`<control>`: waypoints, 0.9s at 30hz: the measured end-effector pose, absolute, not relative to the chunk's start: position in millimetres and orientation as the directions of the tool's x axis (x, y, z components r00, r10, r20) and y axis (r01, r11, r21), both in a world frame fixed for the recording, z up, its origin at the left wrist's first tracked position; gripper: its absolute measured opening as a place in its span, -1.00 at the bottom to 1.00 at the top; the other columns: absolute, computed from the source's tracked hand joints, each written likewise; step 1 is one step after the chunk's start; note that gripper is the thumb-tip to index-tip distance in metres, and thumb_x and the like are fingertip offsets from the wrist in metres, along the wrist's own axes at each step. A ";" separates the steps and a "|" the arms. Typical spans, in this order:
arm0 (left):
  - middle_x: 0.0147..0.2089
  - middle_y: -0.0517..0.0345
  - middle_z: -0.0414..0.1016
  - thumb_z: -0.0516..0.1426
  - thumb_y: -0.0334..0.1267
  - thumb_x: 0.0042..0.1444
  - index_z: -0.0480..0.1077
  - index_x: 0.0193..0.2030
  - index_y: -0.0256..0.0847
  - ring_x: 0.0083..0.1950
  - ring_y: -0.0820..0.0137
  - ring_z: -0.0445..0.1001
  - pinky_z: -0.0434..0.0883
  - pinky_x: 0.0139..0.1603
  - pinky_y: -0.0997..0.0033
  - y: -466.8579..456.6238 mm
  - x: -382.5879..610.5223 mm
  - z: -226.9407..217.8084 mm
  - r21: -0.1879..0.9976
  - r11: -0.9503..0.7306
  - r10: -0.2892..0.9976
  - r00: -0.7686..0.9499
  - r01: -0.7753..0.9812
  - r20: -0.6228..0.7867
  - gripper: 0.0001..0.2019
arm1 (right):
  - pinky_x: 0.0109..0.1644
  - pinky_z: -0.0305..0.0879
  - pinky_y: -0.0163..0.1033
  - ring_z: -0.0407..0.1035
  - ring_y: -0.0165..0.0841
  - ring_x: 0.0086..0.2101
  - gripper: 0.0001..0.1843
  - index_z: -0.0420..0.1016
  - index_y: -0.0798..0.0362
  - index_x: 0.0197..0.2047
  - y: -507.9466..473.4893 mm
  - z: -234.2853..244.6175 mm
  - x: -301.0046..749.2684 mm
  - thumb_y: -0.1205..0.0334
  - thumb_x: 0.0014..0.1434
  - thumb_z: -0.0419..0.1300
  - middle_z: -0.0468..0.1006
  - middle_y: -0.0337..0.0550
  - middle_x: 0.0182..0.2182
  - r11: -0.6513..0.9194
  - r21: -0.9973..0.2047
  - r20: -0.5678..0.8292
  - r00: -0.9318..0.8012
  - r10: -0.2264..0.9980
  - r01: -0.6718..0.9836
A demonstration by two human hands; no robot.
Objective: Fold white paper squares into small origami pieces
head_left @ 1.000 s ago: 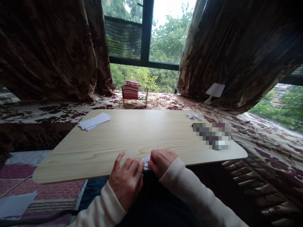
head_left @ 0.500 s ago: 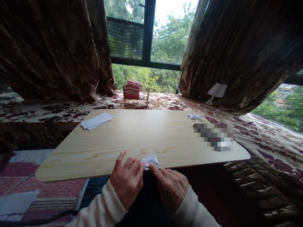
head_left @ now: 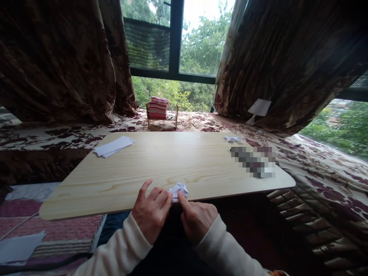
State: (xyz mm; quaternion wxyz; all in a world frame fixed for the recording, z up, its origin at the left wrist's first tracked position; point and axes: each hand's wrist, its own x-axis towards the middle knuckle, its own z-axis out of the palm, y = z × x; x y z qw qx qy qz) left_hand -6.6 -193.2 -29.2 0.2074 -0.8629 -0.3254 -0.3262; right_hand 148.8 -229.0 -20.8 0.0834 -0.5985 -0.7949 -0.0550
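Observation:
A small piece of folded white paper (head_left: pixel 179 188) lies at the table's near edge, with several creased facets showing. My left hand (head_left: pixel 151 211) is at its left side, thumb and forefinger closed on the paper's edge and the little finger sticking up. From the right, my right hand (head_left: pixel 199 220) presses the paper with an outstretched forefinger; its other fingers are curled in and its thumb is hidden beneath.
The light wooden table (head_left: pixel 138 165) carries white paper strips (head_left: pixel 114 146) at far left, folded paper pieces (head_left: pixel 232 138) at far right and a blurred-out item (head_left: pixel 253 161). Behind stands a small rack with red-striped cloths (head_left: pixel 158 108). A white lamp (head_left: pixel 259 107) is by the curtain.
The view has shifted slightly, so everything sits a little further left. Both hands stay on the folded paper, and the right hand has drawn in slightly closer to the left.

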 end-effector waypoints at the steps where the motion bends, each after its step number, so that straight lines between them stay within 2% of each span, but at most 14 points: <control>1: -0.40 0.16 0.45 0.00 -0.40 0.12 0.42 -0.24 -0.25 -0.26 0.39 0.40 0.12 0.11 0.01 -192.8 -6.7 -29.4 -0.148 -0.704 0.426 0.579 0.695 0.695 -0.82 | -0.57 0.04 -0.30 0.44 -0.32 -0.53 -0.47 0.31 0.12 0.09 -228.5 -19.9 149.0 0.37 0.00 0.00 0.57 -0.11 -0.50 0.289 -0.010 0.198 -0.281 0.939 0.957; 4: -0.39 0.15 0.46 -0.01 -0.42 0.13 0.41 -0.24 -0.27 -0.25 0.38 0.40 0.14 0.10 0.02 -192.7 -6.4 -28.9 -0.145 -0.712 0.417 0.580 0.688 0.700 -0.82 | -0.55 0.09 -0.30 0.45 -0.30 -0.51 -0.46 0.28 0.11 0.11 -227.4 -18.8 151.8 0.39 0.01 0.00 0.56 -0.12 -0.51 0.336 -0.011 0.196 -0.328 0.924 0.942; 6: -0.39 0.15 0.46 -0.01 -0.44 0.12 0.41 -0.24 -0.29 -0.25 0.38 0.40 0.15 0.10 0.04 -192.6 -6.1 -29.0 -0.136 -0.718 0.413 0.575 0.683 0.706 -0.82 | -0.56 0.09 -0.29 0.44 -0.29 -0.54 -0.41 0.19 0.05 0.17 -226.5 -19.1 153.3 0.39 0.02 -0.01 0.55 -0.16 -0.54 0.341 -0.007 0.186 -0.334 0.924 0.940; 10: -0.38 0.16 0.46 -0.02 -0.43 0.13 0.41 -0.22 -0.27 -0.25 0.39 0.39 0.13 0.10 0.05 -192.2 -8.0 -32.1 -0.085 -0.721 0.446 0.555 0.688 0.702 -0.81 | -0.60 0.10 -0.29 0.44 -0.24 -0.59 -0.33 0.04 -0.05 0.23 -222.2 -19.5 151.0 0.37 0.03 0.01 0.56 -0.16 -0.56 0.281 0.033 0.058 -0.283 0.957 0.959; 14: -0.32 0.11 0.46 -0.01 -0.35 0.13 0.39 -0.13 -0.24 -0.21 0.35 0.38 0.13 0.09 0.01 -193.8 -10.2 -33.2 -0.003 -0.704 0.514 0.513 0.710 0.687 -0.78 | -0.57 0.17 -0.26 0.46 -0.18 -0.54 -0.35 0.06 -0.06 0.23 -217.1 -18.9 147.8 0.33 0.04 0.01 0.59 -0.10 -0.51 0.247 0.012 0.021 -0.247 0.969 0.969; 17: -0.33 0.10 0.45 0.02 -0.31 0.12 0.41 -0.17 -0.24 -0.24 0.34 0.37 0.15 0.06 0.02 -195.0 -7.5 -30.8 0.018 -0.657 0.556 0.468 0.754 0.687 -0.80 | -0.56 0.20 -0.25 0.47 -0.16 -0.52 -0.38 0.08 -0.08 0.22 -215.8 -19.7 148.0 0.32 0.05 0.00 0.59 -0.10 -0.48 0.245 -0.011 0.026 -0.245 0.969 0.969; 21: -0.40 0.14 0.43 0.05 -0.33 0.10 0.44 -0.23 -0.22 -0.30 0.38 0.37 0.21 0.01 0.10 -194.6 -4.2 -31.0 -0.001 -0.642 0.524 0.440 0.766 0.729 -0.83 | -0.55 0.22 -0.26 0.47 -0.17 -0.53 -0.39 0.08 -0.08 0.22 -217.9 -21.4 147.7 0.30 0.06 0.00 0.59 -0.09 -0.49 0.244 -0.006 0.036 -0.244 0.969 0.970; 27: -0.35 0.11 0.42 0.09 -0.36 0.06 0.42 -0.14 -0.19 -0.26 0.36 0.35 0.23 -0.01 0.13 -193.4 -10.0 -40.1 -0.001 -0.687 0.466 0.442 0.727 0.767 -0.79 | -0.52 0.27 -0.24 0.47 -0.17 -0.51 -0.36 0.06 -0.09 0.22 -220.4 -17.4 144.4 0.32 0.04 0.00 0.60 -0.11 -0.48 0.208 0.009 0.000 -0.208 0.978 0.978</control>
